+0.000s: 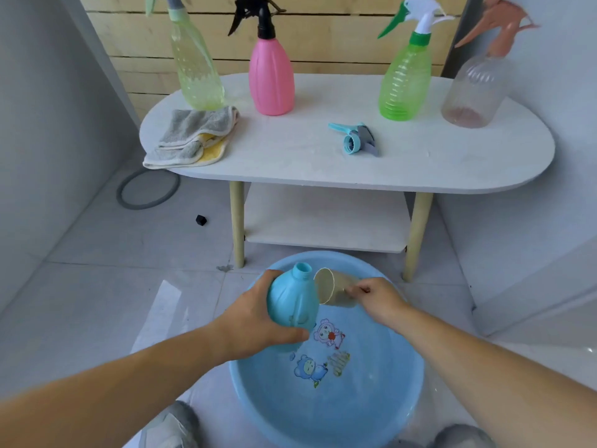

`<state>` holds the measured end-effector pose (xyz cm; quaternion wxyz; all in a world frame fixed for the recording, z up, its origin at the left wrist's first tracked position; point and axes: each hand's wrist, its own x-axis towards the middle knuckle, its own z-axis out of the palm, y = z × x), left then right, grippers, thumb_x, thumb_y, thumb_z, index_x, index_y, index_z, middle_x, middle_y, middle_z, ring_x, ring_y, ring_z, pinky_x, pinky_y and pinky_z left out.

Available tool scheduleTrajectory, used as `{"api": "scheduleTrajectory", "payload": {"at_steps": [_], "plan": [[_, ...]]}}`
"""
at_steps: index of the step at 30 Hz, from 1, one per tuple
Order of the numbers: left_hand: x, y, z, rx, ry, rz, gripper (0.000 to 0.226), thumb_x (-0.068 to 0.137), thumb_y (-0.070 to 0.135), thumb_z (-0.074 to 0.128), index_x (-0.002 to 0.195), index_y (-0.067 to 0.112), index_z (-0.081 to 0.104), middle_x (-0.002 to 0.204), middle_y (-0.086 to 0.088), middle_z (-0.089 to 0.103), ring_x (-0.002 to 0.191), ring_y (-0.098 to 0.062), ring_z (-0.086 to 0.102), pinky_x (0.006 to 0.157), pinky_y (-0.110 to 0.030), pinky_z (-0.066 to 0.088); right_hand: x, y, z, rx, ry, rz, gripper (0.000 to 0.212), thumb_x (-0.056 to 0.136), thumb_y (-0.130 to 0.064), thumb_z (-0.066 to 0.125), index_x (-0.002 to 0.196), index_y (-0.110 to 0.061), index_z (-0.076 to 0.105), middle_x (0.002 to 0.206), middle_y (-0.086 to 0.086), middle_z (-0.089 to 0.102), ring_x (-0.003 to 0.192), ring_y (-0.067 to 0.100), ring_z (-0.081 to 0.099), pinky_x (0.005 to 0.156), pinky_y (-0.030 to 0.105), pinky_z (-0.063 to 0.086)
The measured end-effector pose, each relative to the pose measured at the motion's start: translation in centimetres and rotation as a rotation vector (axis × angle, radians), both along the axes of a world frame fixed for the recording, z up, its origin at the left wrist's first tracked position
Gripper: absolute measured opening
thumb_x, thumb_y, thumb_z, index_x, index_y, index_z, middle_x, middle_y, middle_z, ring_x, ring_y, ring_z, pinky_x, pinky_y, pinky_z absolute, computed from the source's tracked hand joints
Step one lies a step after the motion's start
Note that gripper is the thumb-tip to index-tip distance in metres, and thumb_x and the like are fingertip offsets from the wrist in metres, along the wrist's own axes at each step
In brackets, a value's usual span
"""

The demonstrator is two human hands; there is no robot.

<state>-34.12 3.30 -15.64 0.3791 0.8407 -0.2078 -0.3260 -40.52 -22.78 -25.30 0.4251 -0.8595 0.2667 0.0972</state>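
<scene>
Blue bottle [292, 302] sits gripped in the left hand [255, 321]; right hand [379, 300] fingers [355, 290] pinch a tilted cup [334, 287].

The person shows as 2 bare forearms, 2 bare hands and 2 shoes. The left forearm [129, 383] is bare from the wrist to the frame's edge, smooth and even. The right forearm [484, 360] is bare in the same way. The left hand [255, 321] shows its broad back and its thumb. The right hand [381, 302] shows its back and knuckles, with the fingertips blurred. At the bottom edge, the left shoe [171, 425] is grey and soft-looking, with a paler, whitish panel across its upper. The right shoe [462, 436] is a rounded grey toe, mostly cut off by the frame. Both shoes are blurred, so their material cannot be told.
</scene>
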Motion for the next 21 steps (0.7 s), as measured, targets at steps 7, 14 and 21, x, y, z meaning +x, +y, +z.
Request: {"api": "scheduleTrajectory", "payload": {"at_steps": [7, 14, 21], "plan": [[0.0, -0.2, -2.4, 0.040, 0.027, -0.016, 0.088, 0.059, 0.042, 0.096, 0.128, 0.049, 0.042, 0.116, 0.011, 0.065, 0.103, -0.009, 0.067, 0.086, -0.033, 0.061, -0.3, -0.5, -6.0, -0.217, -0.034, 0.292, 0.035, 0.094, -0.030, 0.057, 0.066, -0.012, 0.067, 0.085, 0.001, 0.058, 0.083, 0.020, 0.055, 0.076, 0.041, 0.049], [0.4, -0.4, -3.5, 0.020, 0.056, -0.005, 0.087, 0.054, 0.046, 0.095, 0.126, 0.049, 0.045, 0.115, 0.010, 0.067, 0.104, -0.011, 0.068, 0.087, -0.037, 0.062, -1.2, -0.3, -6.9, -0.305, 0.099, 0.415, 0.019, 0.096, -0.029, 0.058, 0.089, -0.018, 0.071, 0.138, -0.005, 0.047, 0.114, 0.024, 0.044, 0.089, 0.025, 0.037], [0.5, -0.3, -3.4, -0.004, 0.046, 0.009, 0.088, 0.055, 0.045, 0.095, 0.127, 0.049, 0.044, 0.117, 0.011, 0.065, 0.105, -0.011, 0.068, 0.085, -0.037, 0.063, -1.2, -0.2, -7.3, -0.360, 0.189, 0.440, 0.025, 0.099, -0.030, 0.053, 0.095, -0.014, 0.071, 0.148, -0.004, 0.039, 0.120, 0.024, 0.039, 0.098, 0.032, 0.040]]}}
